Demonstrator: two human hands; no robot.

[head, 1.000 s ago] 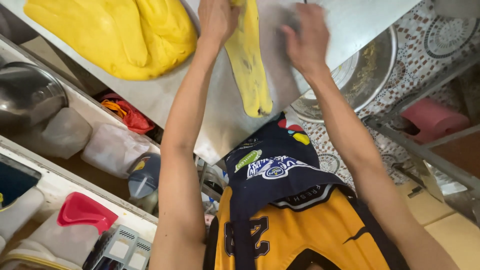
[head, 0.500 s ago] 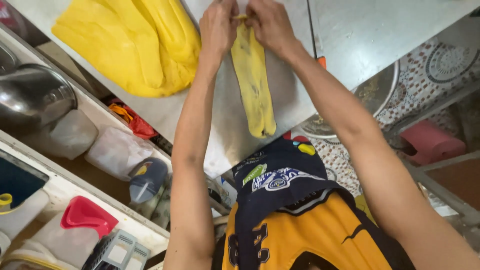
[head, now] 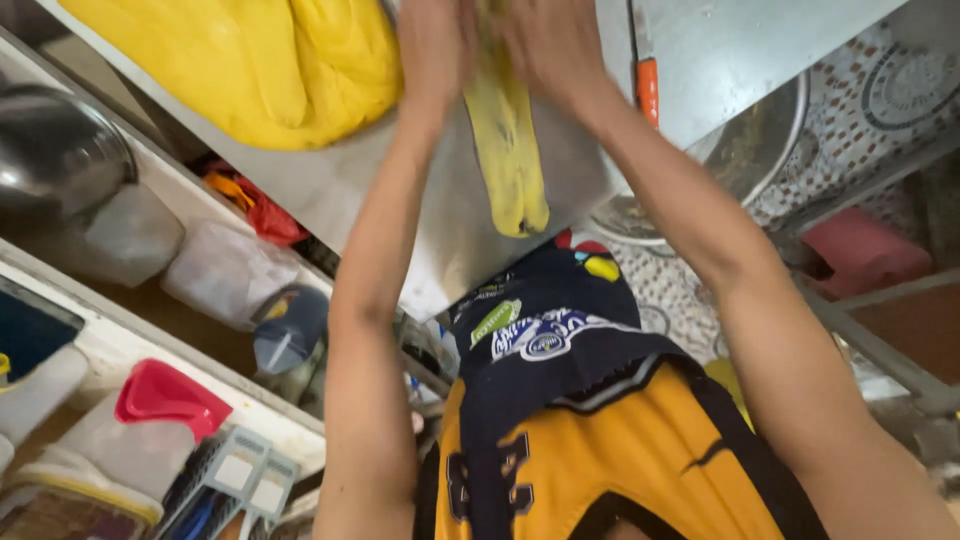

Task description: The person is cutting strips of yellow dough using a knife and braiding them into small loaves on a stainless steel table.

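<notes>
A long strip of yellow dough (head: 508,150) lies on the steel table (head: 450,240), running from my hands toward the table's near edge. My left hand (head: 432,40) and my right hand (head: 550,45) are close together at the strip's far end and both press on it; the motion blurs the fingers. A big mound of yellow dough (head: 270,60) rests on the table to the left of my left hand.
An orange-handled knife (head: 647,80) lies on the table right of my right hand. A large metal bowl (head: 740,160) sits on the patterned floor below right. Shelves at left hold a steel pot (head: 50,150), plastic tubs (head: 225,275) and a red-lidded container (head: 165,400).
My right hand came in from the right to meet the left at the strip's far end. The camera has shifted, so the table sits higher and closer in view.
</notes>
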